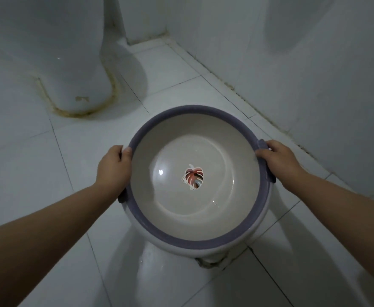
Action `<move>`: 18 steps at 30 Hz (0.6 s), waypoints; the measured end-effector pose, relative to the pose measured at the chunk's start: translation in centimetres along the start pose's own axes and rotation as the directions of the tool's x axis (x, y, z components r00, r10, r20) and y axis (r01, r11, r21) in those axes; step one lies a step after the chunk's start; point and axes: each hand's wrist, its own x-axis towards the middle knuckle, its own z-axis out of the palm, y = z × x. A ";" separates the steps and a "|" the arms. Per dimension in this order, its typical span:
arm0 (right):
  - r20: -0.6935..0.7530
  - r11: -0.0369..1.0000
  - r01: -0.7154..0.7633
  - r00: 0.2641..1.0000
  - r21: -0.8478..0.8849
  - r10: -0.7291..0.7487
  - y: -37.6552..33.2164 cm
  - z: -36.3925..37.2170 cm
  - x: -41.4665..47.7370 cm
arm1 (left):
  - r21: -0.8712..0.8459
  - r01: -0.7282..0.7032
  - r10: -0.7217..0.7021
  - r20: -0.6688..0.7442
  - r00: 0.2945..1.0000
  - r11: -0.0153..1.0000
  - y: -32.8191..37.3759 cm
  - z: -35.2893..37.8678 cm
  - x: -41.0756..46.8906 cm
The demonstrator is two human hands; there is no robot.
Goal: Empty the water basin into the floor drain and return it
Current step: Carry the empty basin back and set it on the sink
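Observation:
A round white basin [230, 156] with a grey-purple rim and a red leaf picture on its bottom is held above the white tiled floor, roughly level. A thin layer of water with glints lies in it. My left hand [114, 168] grips the rim on the left side, thumb on top. My right hand [278, 157] grips the rim and its handle on the right. Part of a floor drain [210, 262] shows just under the basin's near edge, mostly hidden by it. The tiles in front of the drain [150, 264] look wet and shiny.
A white toilet base [75, 69] with stained sealant stands at the upper left. A white tiled wall [314, 74] runs along the right, meeting the floor close to the basin. A wall corner [146, 25] sits at the top centre.

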 end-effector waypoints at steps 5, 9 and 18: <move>-0.035 0.994 -0.018 0.999 0.109 0.022 -1.8 0.8 1.3 | 0.041 -0.002 0.003 -0.002 1.000 0.999 1.3 -0.6 2.9; -0.056 0.988 -0.017 0.998 0.154 0.026 -4.2 0.8 2.6 | 0.048 -0.001 0.001 -0.006 1.000 0.999 3.2 -2.0 5.5; -0.059 0.968 -0.095 0.992 0.233 0.111 -14.3 -3.0 1.3 | 0.051 0.031 -0.031 -0.002 1.000 0.998 11.8 -11.1 7.4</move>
